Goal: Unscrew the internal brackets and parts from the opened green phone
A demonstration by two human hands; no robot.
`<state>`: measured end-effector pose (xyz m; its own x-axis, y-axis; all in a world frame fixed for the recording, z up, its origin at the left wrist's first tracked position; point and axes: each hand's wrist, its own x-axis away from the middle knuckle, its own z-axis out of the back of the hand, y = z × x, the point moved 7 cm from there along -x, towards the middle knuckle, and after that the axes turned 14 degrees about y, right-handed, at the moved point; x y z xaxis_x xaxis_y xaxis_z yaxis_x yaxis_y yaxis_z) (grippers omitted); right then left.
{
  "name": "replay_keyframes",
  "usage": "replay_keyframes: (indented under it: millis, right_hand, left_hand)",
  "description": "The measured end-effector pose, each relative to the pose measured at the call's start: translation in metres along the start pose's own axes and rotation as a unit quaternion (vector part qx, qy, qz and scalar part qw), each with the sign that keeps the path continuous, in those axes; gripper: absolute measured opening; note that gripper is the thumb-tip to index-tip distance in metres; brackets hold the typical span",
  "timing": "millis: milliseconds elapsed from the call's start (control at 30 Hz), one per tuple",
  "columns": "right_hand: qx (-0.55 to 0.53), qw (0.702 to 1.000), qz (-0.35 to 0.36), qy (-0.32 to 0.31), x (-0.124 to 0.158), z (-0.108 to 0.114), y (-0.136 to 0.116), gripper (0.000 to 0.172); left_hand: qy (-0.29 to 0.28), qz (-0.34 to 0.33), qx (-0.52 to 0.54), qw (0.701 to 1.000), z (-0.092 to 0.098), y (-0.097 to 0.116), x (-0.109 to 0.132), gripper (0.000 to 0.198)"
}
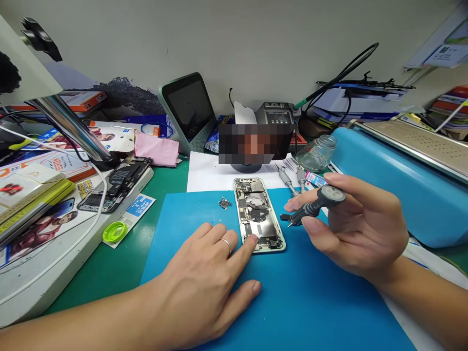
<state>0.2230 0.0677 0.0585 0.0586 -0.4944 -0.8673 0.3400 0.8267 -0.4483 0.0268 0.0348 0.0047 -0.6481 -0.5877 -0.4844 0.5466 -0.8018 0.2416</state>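
Observation:
An opened phone with its inner parts showing lies on the blue mat. My left hand rests beside it, index fingertip on the phone's lower left part, thumb stretched out. To the right of the phone, my right hand holds a grey screwdriver above the mat, its tip pointing down and left. A small dark part shows by the screwdriver's tip; whether it is held is unclear. Left of the phone's top, a small camera-like module lies on the mat.
Two more screwdrivers and a glass jar stand or lie behind the right hand. A blue machine fills the right side. At left are a second opened phone, a green lid, a metal pole and boxes.

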Motion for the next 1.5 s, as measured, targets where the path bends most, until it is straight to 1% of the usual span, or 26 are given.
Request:
replay_keyframes:
  millis: [133,200,267,400,533,600,700,800,900,967,1067,1100,1167,1267,1500]
  right_hand:
    - [0.008,1.000,-0.008,-0.005,0.002,-0.003,0.001,0.077]
    - [0.007,1.000,-0.016,-0.016,0.003,-0.006,0.001,0.077]
    - [0.001,0.999,-0.028,-0.024,0.004,-0.008,0.002,0.077]
    - [-0.001,0.999,-0.028,-0.019,0.007,-0.008,0.003,0.079]
    - [-0.001,0.999,-0.024,-0.026,0.009,-0.008,0.006,0.083]
    - [0.004,0.999,-0.018,-0.038,0.009,-0.008,0.006,0.080]
    - [0.013,0.997,0.000,-0.075,0.006,-0.013,0.001,0.073]
    - [0.010,0.992,0.043,-0.116,0.003,-0.022,-0.009,0.061]
    - [0.028,0.982,0.078,-0.168,0.003,-0.033,-0.017,0.045]
    - [0.054,0.975,0.081,-0.201,0.003,-0.040,-0.018,0.034]
    - [0.093,0.962,0.066,-0.246,0.007,-0.050,-0.014,0.006]
    - [0.105,0.957,0.063,-0.262,0.010,-0.054,-0.013,0.004]
    - [0.119,0.947,0.064,-0.291,0.015,-0.060,-0.010,0.014]
    - [0.132,0.941,0.065,-0.306,0.019,-0.065,-0.006,0.020]
    - [0.123,0.940,0.058,-0.313,0.019,-0.068,-0.003,0.020]
  left_hand:
    - [0.003,-0.008,0.004,1.000,0.002,0.001,-0.001,0.047]
    - [0.006,-0.008,0.027,1.000,0.004,-0.001,-0.003,0.044]
    - [0.020,0.008,0.067,0.998,0.007,-0.004,-0.005,0.035]
    - [0.043,0.066,0.121,0.989,0.010,-0.016,-0.008,0.014]
    - [0.040,0.086,0.127,0.987,0.010,-0.020,-0.007,0.014]
    - [0.035,0.088,0.129,0.987,0.009,-0.020,-0.006,0.015]
    - [0.027,0.086,0.138,0.986,0.009,-0.019,-0.007,0.017]
    - [0.027,0.078,0.136,0.987,0.010,-0.016,-0.007,0.016]
    - [0.037,0.043,0.104,0.993,0.013,-0.011,-0.005,0.016]
    - [0.050,0.006,0.072,0.996,0.015,-0.006,-0.004,0.021]
    - [0.058,-0.029,0.034,0.997,0.014,-0.001,-0.002,0.031]
    - [0.058,-0.031,0.027,0.998,0.014,-0.001,-0.002,0.033]
    - [0.054,-0.029,0.019,0.998,0.012,-0.001,-0.001,0.034]
    - [0.051,-0.027,0.018,0.998,0.011,-0.001,-0.002,0.034]
    - [0.051,-0.032,0.013,0.998,0.013,0.000,-0.003,0.033]
